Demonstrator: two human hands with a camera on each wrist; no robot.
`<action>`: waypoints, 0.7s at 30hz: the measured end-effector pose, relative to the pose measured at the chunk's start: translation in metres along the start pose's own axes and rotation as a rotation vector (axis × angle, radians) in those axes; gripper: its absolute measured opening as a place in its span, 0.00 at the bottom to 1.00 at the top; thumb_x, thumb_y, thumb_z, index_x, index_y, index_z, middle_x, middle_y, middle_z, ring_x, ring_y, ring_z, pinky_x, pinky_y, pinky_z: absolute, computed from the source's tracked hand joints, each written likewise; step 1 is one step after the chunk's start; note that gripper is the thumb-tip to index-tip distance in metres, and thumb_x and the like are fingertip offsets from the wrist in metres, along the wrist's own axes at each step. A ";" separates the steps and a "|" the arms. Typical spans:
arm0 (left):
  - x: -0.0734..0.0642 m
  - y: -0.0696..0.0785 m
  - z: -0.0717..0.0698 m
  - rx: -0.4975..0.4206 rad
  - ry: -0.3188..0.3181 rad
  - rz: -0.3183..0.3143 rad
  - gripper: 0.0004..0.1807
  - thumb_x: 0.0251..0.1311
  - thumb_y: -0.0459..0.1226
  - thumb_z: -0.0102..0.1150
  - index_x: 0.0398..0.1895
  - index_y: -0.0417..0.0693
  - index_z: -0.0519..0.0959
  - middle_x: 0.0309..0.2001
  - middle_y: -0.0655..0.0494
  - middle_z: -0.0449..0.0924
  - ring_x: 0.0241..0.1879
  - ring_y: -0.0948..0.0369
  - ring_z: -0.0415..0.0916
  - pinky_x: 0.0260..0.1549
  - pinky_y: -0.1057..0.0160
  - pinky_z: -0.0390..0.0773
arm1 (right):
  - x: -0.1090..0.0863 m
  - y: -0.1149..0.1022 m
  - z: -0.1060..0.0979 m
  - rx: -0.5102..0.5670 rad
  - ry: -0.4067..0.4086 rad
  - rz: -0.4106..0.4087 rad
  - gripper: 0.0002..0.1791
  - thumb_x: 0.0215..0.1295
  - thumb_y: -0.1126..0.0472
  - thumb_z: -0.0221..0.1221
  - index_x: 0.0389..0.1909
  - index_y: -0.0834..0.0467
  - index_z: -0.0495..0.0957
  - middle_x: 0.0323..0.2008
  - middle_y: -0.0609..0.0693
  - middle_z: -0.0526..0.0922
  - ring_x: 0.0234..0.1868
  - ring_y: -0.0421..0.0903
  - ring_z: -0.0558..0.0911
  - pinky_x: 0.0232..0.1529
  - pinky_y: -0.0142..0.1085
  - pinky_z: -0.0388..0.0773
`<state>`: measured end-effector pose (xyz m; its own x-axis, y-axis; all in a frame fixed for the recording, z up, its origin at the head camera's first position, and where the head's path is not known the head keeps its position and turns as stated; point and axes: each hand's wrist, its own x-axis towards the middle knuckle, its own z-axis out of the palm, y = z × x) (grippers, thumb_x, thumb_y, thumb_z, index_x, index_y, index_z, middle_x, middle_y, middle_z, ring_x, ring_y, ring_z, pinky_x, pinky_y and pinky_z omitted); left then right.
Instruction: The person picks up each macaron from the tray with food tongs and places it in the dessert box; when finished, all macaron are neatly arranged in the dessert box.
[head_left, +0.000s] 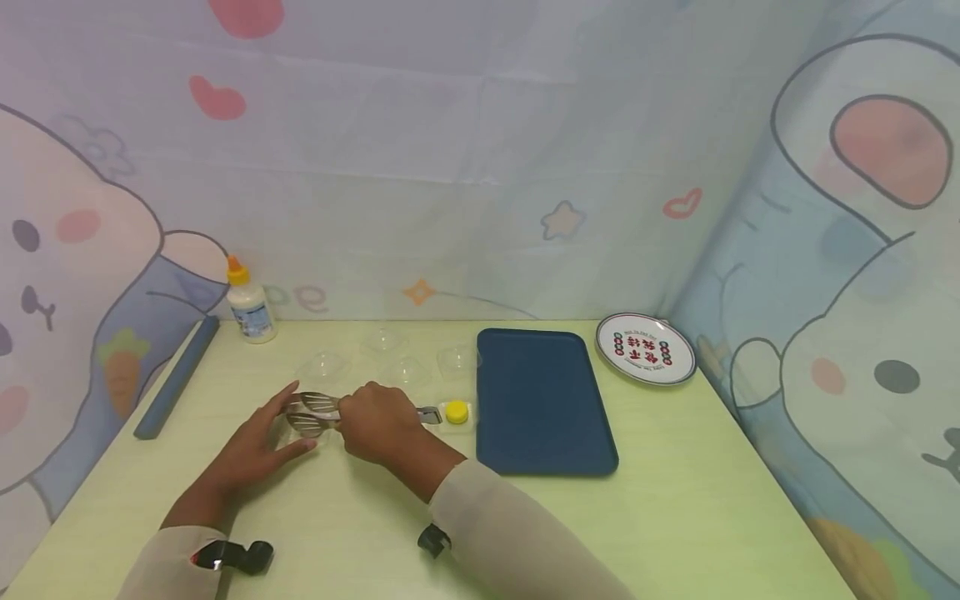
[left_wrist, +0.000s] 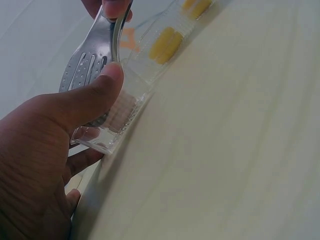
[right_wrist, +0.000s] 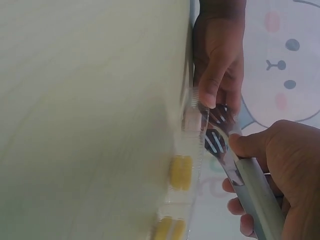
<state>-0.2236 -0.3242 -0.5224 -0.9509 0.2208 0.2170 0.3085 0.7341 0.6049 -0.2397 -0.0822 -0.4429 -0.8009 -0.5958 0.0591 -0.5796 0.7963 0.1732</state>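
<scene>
Gripping metal tongs (right_wrist: pixel 250 175) in curled fingers, the right hand (head_left: pixel 380 423) held the slotted heads (left_wrist: pixel 85 75) at one end of a clear container (left_wrist: pixel 140 75) on the worktop (head_left: pixel 675 517). The left hand (head_left: pixel 255 446) pinched that end; a yellow piece (head_left: pixel 457 411) sat at the other, just beside the blue tray (head_left: pixel 543 404).

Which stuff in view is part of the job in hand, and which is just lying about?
In the job, going by the hands:
tongs, held by the right hand
clear container, held by the left hand
yellow pieces in clear plastic
clear domes behind, probably

Lying about, apparently:
blue tray
bottle
plate
blue-grey bar
</scene>
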 end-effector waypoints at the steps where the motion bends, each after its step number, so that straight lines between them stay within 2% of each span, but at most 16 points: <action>1: 0.000 0.000 0.000 0.001 -0.002 -0.004 0.56 0.66 0.47 0.77 0.88 0.40 0.53 0.75 0.29 0.72 0.74 0.24 0.67 0.69 0.20 0.65 | 0.000 0.000 0.001 0.004 -0.002 0.002 0.14 0.79 0.38 0.62 0.49 0.40 0.89 0.34 0.37 0.88 0.35 0.36 0.83 0.32 0.35 0.84; 4: -0.001 0.001 0.000 -0.004 -0.006 -0.011 0.56 0.66 0.47 0.77 0.88 0.41 0.52 0.76 0.29 0.72 0.75 0.24 0.66 0.69 0.19 0.64 | -0.001 0.001 0.005 0.015 0.006 0.010 0.15 0.79 0.37 0.62 0.51 0.40 0.89 0.37 0.36 0.88 0.37 0.36 0.84 0.32 0.35 0.84; 11: -0.002 0.001 0.000 -0.007 -0.004 -0.001 0.57 0.66 0.47 0.77 0.88 0.41 0.52 0.77 0.31 0.71 0.75 0.25 0.67 0.69 0.19 0.64 | -0.012 0.011 0.008 0.078 0.082 0.031 0.18 0.80 0.37 0.59 0.55 0.43 0.88 0.42 0.37 0.90 0.41 0.36 0.86 0.34 0.34 0.85; 17: -0.001 0.002 0.000 -0.008 -0.013 -0.015 0.57 0.66 0.48 0.77 0.89 0.42 0.50 0.78 0.34 0.70 0.76 0.27 0.66 0.70 0.20 0.63 | -0.029 0.033 0.012 0.143 0.154 0.070 0.21 0.80 0.38 0.60 0.60 0.45 0.87 0.48 0.39 0.92 0.48 0.39 0.89 0.37 0.35 0.87; 21: 0.000 0.003 0.001 -0.012 -0.011 -0.018 0.58 0.66 0.48 0.77 0.89 0.42 0.50 0.78 0.34 0.71 0.76 0.28 0.66 0.71 0.20 0.62 | -0.040 0.053 0.016 0.197 0.215 0.089 0.20 0.79 0.40 0.62 0.60 0.47 0.88 0.49 0.41 0.93 0.48 0.41 0.90 0.34 0.37 0.86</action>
<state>-0.2224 -0.3220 -0.5213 -0.9566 0.2147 0.1972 0.2913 0.7301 0.6182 -0.2409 -0.0141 -0.4523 -0.8121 -0.5141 0.2761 -0.5431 0.8389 -0.0354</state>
